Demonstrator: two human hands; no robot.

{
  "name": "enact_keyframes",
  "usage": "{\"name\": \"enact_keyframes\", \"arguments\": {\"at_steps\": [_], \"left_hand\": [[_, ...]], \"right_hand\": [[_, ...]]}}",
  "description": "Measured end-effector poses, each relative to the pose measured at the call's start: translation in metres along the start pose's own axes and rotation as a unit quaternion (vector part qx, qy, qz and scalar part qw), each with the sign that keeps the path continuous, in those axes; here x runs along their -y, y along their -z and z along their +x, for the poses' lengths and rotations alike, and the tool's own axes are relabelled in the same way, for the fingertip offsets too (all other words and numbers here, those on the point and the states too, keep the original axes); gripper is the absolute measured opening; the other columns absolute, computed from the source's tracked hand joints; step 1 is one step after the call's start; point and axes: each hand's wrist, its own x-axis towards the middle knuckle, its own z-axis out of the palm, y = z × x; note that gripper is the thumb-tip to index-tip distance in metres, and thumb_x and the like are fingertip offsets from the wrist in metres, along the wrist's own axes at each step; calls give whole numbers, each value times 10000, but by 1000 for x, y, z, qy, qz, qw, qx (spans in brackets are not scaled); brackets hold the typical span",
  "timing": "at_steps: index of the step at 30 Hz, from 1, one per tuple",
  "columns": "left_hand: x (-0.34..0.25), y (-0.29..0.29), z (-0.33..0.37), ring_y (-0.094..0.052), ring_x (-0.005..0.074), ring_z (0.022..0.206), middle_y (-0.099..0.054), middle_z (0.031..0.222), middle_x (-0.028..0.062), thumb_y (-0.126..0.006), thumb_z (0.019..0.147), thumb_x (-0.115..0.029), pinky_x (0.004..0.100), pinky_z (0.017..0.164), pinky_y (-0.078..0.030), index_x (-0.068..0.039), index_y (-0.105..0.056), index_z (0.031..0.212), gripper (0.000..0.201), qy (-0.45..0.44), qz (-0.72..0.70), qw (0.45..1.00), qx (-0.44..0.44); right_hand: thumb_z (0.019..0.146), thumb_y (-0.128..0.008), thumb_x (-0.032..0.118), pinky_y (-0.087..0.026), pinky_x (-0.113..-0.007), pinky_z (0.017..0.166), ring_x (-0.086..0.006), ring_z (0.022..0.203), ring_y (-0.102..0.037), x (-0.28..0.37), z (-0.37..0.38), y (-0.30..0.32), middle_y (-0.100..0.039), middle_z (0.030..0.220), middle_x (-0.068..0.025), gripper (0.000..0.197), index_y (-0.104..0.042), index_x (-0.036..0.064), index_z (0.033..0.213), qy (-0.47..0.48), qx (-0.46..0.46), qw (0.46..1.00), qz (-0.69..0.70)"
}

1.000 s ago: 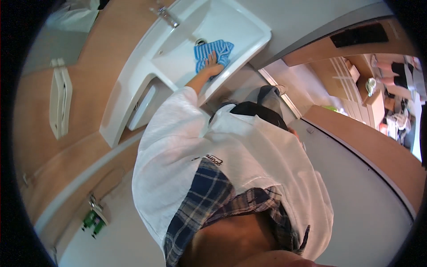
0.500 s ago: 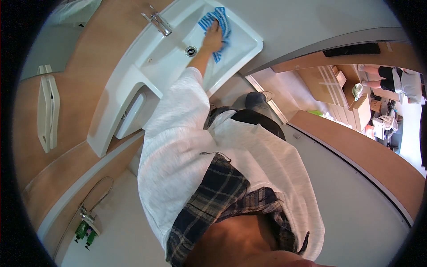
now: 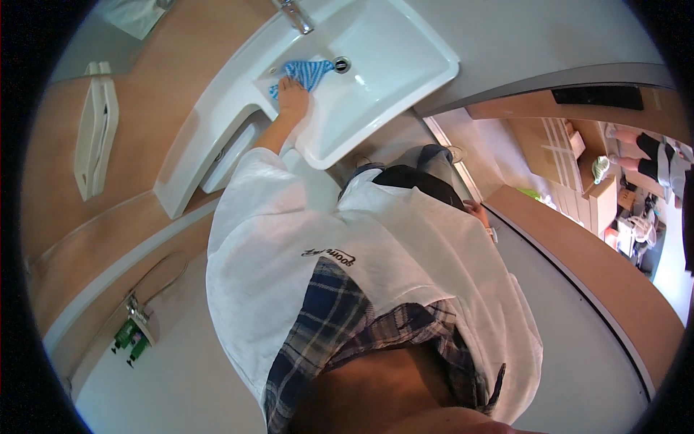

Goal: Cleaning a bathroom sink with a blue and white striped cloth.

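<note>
My left hand (image 3: 292,99) presses a blue-and-white striped cloth (image 3: 309,73) onto the left side of a white washbasin (image 3: 383,61). The cloth lies bunched under and past my fingers, reaching almost to the round drain (image 3: 342,65). Part of it shows beside my hand at the basin's left edge. Above the drain, a chrome tap (image 3: 296,17) stands at the basin's back rim. By my right hip, my right hand (image 3: 476,211) shows only partly past my white shirt, with a band at its wrist. How its fingers are held is hard to see.
Left of the basin, a white ledge with an opening (image 3: 189,170) curves along the brown wall, under a white rail (image 3: 96,137). A shower fitting with green bottles (image 3: 131,334) hangs at lower left. Through the doorway on the right are boxes and another person (image 3: 654,159).
My left hand has brought the cloth from the far right of the basin to its left side, past the drain. My right hand has come into view beside my hip.
</note>
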Motion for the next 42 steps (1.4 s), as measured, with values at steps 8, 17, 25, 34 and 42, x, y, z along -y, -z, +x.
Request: {"name": "enact_keyframes", "arguments": {"at_steps": [8, 17, 25, 34, 42], "left_hand": [[-30, 85, -23, -611, 364, 1038, -644, 1099, 235, -544, 717, -230, 464, 1040, -380, -29, -695, 992, 372, -69, -358, 900, 237], [-158, 109, 73, -521, 312, 1172, -518, 1320, 226, -496, 853, -189, 380, 1004, -384, -18, -511, 1280, 460, -73, -706, 650, 271], [-216, 205, 95, -600, 436, 993, -621, 1108, 263, -566, 808, -244, 499, 862, -481, 0, -556, 1191, 455, -92, -538, 837, 43], [-124, 183, -31, -624, 407, 917, -641, 1043, 233, -709, 750, -309, 474, 797, -518, -16, -562, 1138, 507, -59, -458, 881, 104], [-61, 123, -110, -634, 379, 925, -646, 968, 192, -823, 656, -244, 438, 826, -511, -75, -417, 1251, 741, 42, -492, 867, -66]], "right_hand": [[809, -644, 171, -534, -331, 752, -203, 890, -680, -129, 62, -33, -699, 1003, -151, 345, -647, 50, 1133, -84, -51, 956, -278], [814, -620, 203, -534, -354, 771, -243, 900, -678, -68, -4, -46, -697, 1004, -161, 330, -661, 66, 1111, -59, -140, 979, -139], [818, -598, 232, -535, -375, 789, -279, 910, -676, -120, -72, -44, -695, 1004, -169, 322, -672, 79, 1092, -113, -147, 977, -110], [823, -573, 265, -536, -398, 808, -319, 920, -674, -107, 26, -5, -693, 1005, -179, 321, -685, 95, 1070, -74, -80, 953, -281], [889, -616, 227, -531, -326, 738, -216, 778, -680, 227, 76, -66, -691, 843, -132, 228, -673, 82, 1056, 301, -135, 883, -335]]}}
